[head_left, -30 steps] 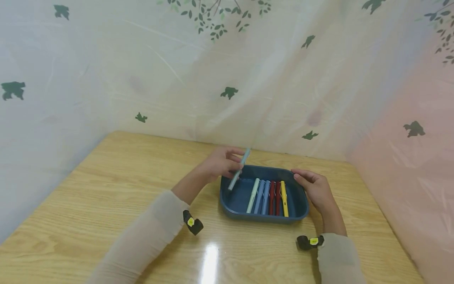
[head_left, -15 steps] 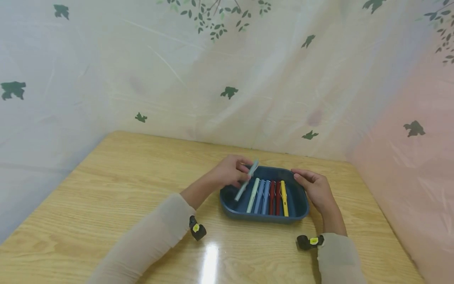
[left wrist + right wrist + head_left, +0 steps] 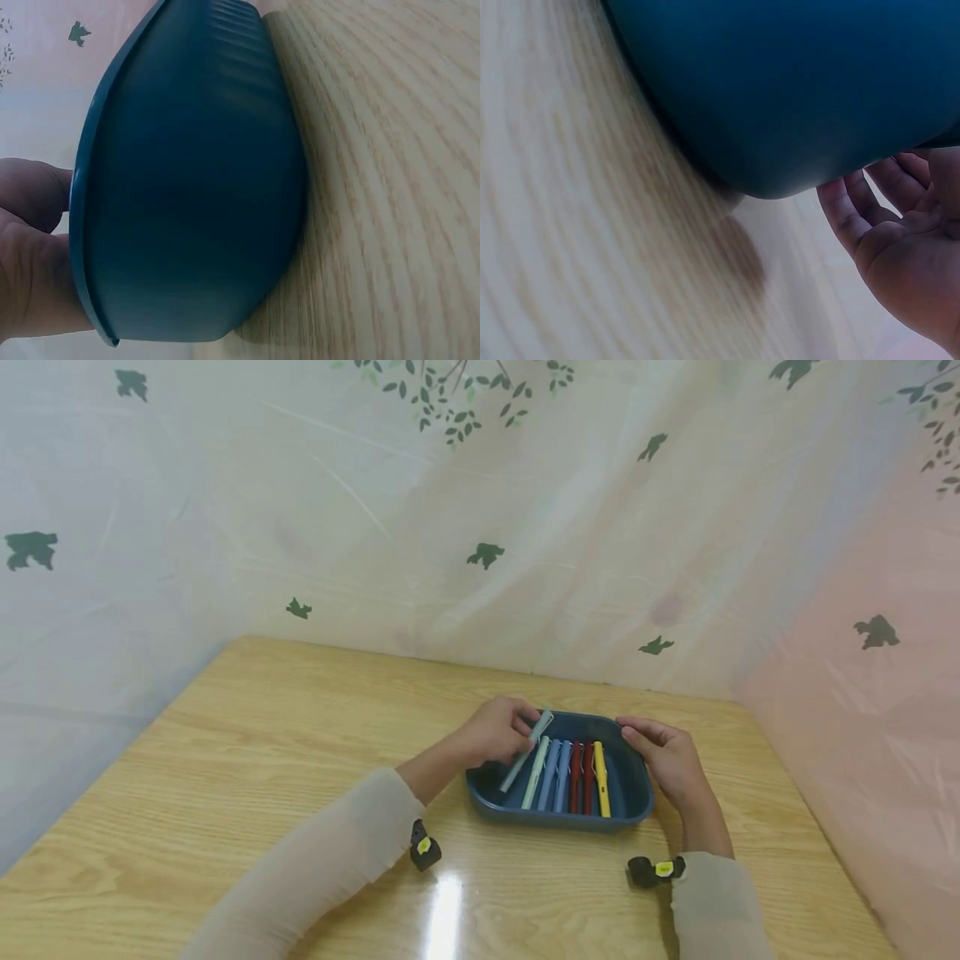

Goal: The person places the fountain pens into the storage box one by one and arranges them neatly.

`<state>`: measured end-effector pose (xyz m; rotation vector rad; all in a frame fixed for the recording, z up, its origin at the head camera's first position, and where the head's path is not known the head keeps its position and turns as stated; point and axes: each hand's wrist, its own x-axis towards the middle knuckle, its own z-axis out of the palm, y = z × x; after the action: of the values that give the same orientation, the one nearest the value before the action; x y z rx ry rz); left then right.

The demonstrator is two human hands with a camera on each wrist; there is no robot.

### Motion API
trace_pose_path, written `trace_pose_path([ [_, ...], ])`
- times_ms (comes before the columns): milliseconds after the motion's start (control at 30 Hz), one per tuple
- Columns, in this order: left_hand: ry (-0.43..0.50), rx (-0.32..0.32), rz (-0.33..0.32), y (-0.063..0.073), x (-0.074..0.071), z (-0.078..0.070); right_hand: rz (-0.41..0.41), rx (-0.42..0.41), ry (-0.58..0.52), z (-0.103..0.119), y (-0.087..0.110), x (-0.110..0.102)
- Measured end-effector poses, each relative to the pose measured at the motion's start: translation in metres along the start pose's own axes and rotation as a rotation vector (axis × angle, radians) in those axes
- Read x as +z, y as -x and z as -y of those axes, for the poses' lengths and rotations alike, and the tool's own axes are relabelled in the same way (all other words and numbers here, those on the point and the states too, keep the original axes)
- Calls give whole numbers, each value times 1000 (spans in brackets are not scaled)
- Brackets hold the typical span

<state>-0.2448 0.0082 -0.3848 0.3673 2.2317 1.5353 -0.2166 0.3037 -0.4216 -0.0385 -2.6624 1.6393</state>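
Observation:
A dark blue oblong tray [image 3: 551, 820] sits on the table, its outer wall filling much of both wrist views. My left hand [image 3: 498, 731] pinches a grey-blue pen [image 3: 516, 770] that slants inside the tray's left part, its lower end near the floor; whether it touches is unclear. Beside it lie a pale green pen [image 3: 535, 774], two blue pens [image 3: 555, 777], two dark red pens [image 3: 581, 778] and a yellow pen [image 3: 602, 781], roughly parallel. With thumb and fingers my right hand [image 3: 667, 760] grips the rim at the far right corner. The tray hides the left fingertips in the left wrist view.
The wood-grain table [image 3: 300, 735] extends around the tray, widest to the left. A pale curtain [image 3: 375, 527] with leaf and bird shapes hangs behind the far edge, and a pinkish sheet [image 3: 885, 735] borders the right side.
My left hand has moved right and lower, bringing the grey-blue pen down into the tray closer to the pale green pen. The right hand stays on the rim.

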Motion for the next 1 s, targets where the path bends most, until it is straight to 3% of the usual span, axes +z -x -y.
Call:
trace_pose_path([
  [133,-19,-12,-20,1,6,1,1,6,1,0,0,0],
  [400,42,-90,-19,3,11,0,2,3,11,0,-1,0],
  [667,-67,-91,-85,3,16,0,-1,3,-2,-2,-1,-1],
  [1000,-141,-117,-97,2,18,1,1,7,3,-1,-2,-2],
])
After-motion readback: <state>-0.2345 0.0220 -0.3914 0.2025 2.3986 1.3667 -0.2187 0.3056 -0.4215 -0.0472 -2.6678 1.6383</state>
